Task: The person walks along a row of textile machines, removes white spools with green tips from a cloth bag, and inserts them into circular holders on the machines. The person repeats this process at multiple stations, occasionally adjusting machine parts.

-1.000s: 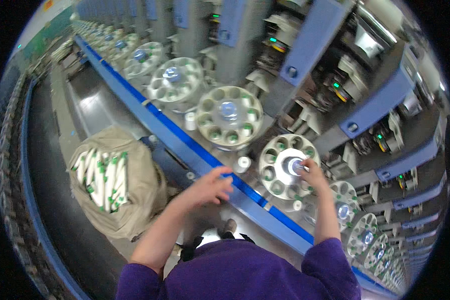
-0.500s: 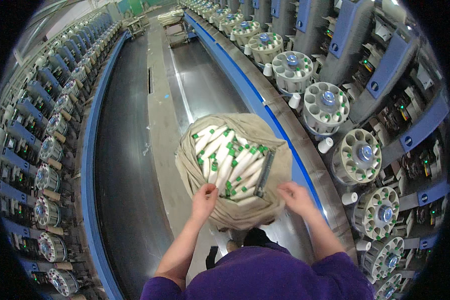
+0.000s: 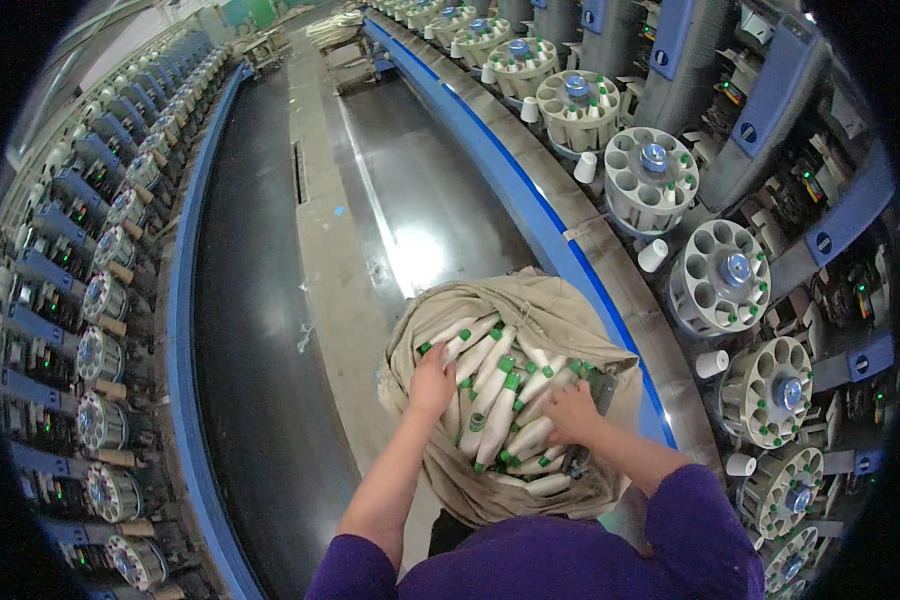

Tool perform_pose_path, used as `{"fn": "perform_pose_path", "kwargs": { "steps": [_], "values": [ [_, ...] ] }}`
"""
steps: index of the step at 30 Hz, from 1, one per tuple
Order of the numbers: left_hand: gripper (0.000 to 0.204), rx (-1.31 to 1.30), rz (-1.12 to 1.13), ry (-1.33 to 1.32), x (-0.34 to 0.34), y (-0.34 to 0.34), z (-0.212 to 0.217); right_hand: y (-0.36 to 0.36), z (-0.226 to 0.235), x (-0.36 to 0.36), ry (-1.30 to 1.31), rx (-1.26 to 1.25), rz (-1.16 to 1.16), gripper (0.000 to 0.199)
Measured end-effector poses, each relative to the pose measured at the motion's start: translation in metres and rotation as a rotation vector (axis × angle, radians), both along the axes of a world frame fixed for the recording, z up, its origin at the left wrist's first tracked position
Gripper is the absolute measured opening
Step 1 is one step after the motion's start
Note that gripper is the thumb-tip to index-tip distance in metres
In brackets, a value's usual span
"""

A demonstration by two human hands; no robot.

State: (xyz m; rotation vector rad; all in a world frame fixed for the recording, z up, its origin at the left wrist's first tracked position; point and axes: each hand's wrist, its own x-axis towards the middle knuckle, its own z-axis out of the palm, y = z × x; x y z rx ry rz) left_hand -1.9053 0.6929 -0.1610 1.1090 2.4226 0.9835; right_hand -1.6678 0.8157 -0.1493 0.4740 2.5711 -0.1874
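Observation:
A beige cloth sack (image 3: pixel 515 292) stands with its mouth wide before my body. White yarn bobbins (image 3: pixel 497 425) with green ends lie heaped inside at various angles. My left hand (image 3: pixel 432 382) reaches over the sack's left side, its fingers closed around a bobbin (image 3: pixel 448 334) near the left rim. Across the heap, my right hand (image 3: pixel 574 413) is over the bobbins on the right, fingers apart and bent down among them. A dark flat bar (image 3: pixel 602 388) at the sack's right side is partly covered by that hand.
Winding machines line both sides of the aisle. On the right, round magazines (image 3: pixel 720 277) hold green-tipped bobbins, with white cones (image 3: pixel 653 255) beside them. A blue rail (image 3: pixel 560 233) runs close to the sack. A loaded cart (image 3: pixel 348 60) stands far ahead.
Both hands have moved from the sack's near edge forward onto the bobbins. The left has closed on one. In the picture, the sack sits lower and farther right.

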Motion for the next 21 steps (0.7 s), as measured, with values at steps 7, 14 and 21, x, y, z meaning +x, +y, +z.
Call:
{"fn": "perform_pose_path", "kwargs": {
  "steps": [7,14,21],
  "values": [
    [0.036,-0.089,-0.330,0.351,-0.069,0.080,-0.038,0.015,0.032,-0.037,0.243,-0.510,-0.803,0.066],
    [0.033,-0.409,-0.428,0.192,-0.140,0.134,-0.038,-0.034,-0.004,-0.188,0.560,-0.407,-1.291,0.075],
    [0.053,-0.018,-0.643,-0.342,-0.239,0.122,0.013,-0.037,-0.037,-0.251,0.700,-0.019,-1.378,0.064]
  ]
}}
